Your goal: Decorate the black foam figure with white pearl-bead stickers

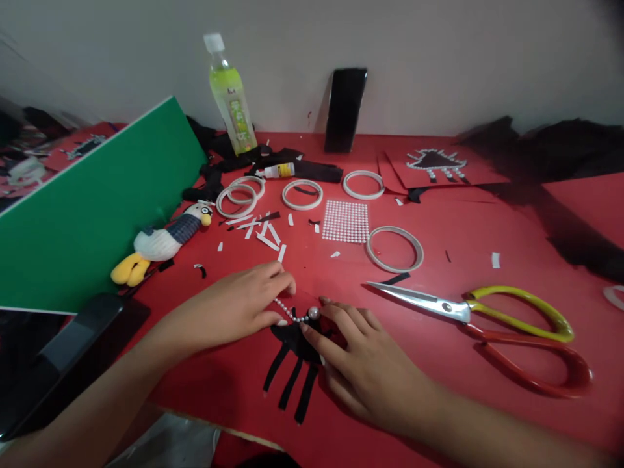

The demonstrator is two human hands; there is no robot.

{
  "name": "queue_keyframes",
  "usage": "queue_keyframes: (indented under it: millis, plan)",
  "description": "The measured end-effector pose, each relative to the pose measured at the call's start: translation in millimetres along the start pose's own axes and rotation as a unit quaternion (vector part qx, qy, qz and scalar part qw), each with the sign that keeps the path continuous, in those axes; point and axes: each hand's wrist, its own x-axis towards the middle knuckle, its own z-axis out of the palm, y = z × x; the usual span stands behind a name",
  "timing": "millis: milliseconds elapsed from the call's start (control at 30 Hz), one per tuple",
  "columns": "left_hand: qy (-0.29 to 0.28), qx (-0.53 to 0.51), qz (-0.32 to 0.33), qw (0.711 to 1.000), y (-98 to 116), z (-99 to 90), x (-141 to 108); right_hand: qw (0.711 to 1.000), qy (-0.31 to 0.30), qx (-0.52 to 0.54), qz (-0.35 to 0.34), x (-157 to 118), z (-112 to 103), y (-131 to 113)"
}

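My left hand is closed, with thumb and fingers pinching a strand of small pearl beads. The strand runs down to the top edge of a black cutout with three long strips hanging from it. At the strand's right end sits one larger pearl bead. My right hand lies palm down over the cutout's right side, fingers spread, index fingertip touching the cutout beside the beads. That hand hides part of the cutout.
Scissors lie right of my hands. Beyond are a pearl sticker sheet, tape rolls, a glue bottle, a drink bottle and a phone. A bird plush leans near a green board at left.
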Motion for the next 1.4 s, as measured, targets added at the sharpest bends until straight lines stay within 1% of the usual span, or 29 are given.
queue_keyframes:
  millis: [67, 167, 267, 367, 500, 667, 733, 800, 933, 1033, 1100, 1167, 1267, 1400]
  plan:
    - [0.001, -0.029, -0.005, 1.000, -7, 3.8, -2, 1.000, 0.005, 0.001, 0.001, 0, 0, 0]
    - [0.020, -0.067, -0.021, 0.997, -18, 6.7, -4, 1.000, 0.005, 0.003, 0.001, -1, 0, 0]
    - [0.046, -0.072, -0.041, 0.995, -28, 9.2, -6, 1.000, 0.003, 0.001, 0.002, -1, -1, 0]
    - [0.054, -0.082, -0.044, 0.994, -33, 13.2, -5, 1.000, 0.002, 0.001, 0.002, 0, -2, 0]
    - [0.064, -0.093, -0.046, 0.993, -31, 16.2, -3, 1.000, 0.004, 0.000, 0.002, 1, -1, 0]
    - [0.086, -0.133, -0.035, 0.987, -20, 11.5, -3, 1.000, 0.003, -0.003, 0.001, 0, -1, 0]
    - [0.071, -0.171, -0.033, 0.982, -16, 9.9, -4, 1.000, 0.003, -0.004, 0.002, -1, -1, 0]
    - [0.045, -0.217, -0.032, 0.975, -14, 9.7, -5, 1.000, 0.003, -0.004, 0.002, -1, 0, 0]
    - [0.001, -0.312, -0.035, 0.949, -16, 11.2, -6, 1.000, -0.002, -0.004, -0.001, 0, -1, 0]
    - [-0.063, -0.349, -0.006, 0.935, -20, 9.2, -7, 1.000, -0.005, -0.002, 0.001, 0, -2, 0]
    - [-0.104, -0.342, 0.015, 0.934, -23, 6.2, -8, 1.000, -0.006, 0.001, 0.003, 0, -2, 0]
    - [-0.130, -0.328, 0.021, 0.935, -24, 2.8, -8, 1.000, -0.005, 0.003, 0.003, 0, -2, 1]
    - [-0.152, -0.302, 0.028, 0.941, -25, -1.8, -8, 1.000, -0.006, 0.005, 0.002, 0, -2, 1]
    - [-0.163, -0.252, 0.049, 0.953, -23, -8.0, -7, 1.000, -0.010, 0.009, 0.004, 0, -2, 1]
